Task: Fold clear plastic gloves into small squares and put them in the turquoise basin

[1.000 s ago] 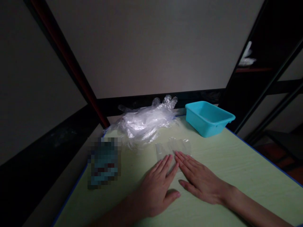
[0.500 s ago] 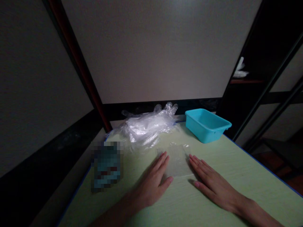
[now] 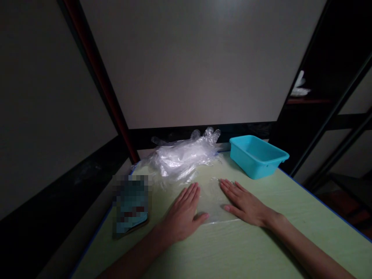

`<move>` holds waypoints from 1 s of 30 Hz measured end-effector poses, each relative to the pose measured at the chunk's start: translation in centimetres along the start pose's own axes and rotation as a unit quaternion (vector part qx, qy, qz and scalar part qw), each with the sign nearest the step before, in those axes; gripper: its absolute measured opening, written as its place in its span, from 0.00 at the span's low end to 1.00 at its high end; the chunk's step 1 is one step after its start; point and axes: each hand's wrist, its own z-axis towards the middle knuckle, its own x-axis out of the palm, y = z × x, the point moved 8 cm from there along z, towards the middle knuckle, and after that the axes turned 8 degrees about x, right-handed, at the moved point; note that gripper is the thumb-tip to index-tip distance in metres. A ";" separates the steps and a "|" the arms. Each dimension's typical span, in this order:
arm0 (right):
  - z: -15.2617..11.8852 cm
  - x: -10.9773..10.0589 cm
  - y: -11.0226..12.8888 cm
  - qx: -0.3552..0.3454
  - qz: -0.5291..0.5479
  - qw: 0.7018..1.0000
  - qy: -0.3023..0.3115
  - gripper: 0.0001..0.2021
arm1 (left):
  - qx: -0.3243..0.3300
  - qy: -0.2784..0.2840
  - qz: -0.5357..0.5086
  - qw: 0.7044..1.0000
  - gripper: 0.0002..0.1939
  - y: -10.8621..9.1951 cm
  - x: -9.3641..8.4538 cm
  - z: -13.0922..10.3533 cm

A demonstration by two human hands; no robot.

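A thin clear plastic piece [image 3: 211, 203], likely a disposable glove, lies flat on the table with its straight edge toward me. My left hand [image 3: 184, 212] rests palm down over its left side, fingers stretched out and thumb pointing inward. On the opposite side my right hand [image 3: 245, 202] lies flat across the plastic's right part, its fingers extended. Both palms hide portions of the plastic. Just behind my left hand is a crumpled heap of clear disposable gloves [image 3: 180, 157], some finger shapes sticking up at its top.
A turquoise plastic basin [image 3: 255, 162] stands at the back right of the pale green table [image 3: 215, 255]. To the left lies a blurred-out bluish item [image 3: 132, 205]. A light panel [image 3: 200, 66] rises behind the table, and dark shelving [image 3: 312, 101] is at right.
My right hand has moved left and slightly forward, onto the clear plastic. My left hand has shifted slightly left, still flat. The heap and basin keep their places.
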 end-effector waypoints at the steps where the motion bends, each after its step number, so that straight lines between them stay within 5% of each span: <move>1: -0.1 0.0 0.1 -0.002 -0.002 1.000 -0.002 0.32 | -0.004 0.001 0.002 1.000 0.37 0.0 0.1 0.0; 30: -0.8 -0.5 -0.3 0.048 -0.031 0.997 -0.045 0.31 | -0.015 0.000 0.010 1.000 0.40 0.4 0.5 0.0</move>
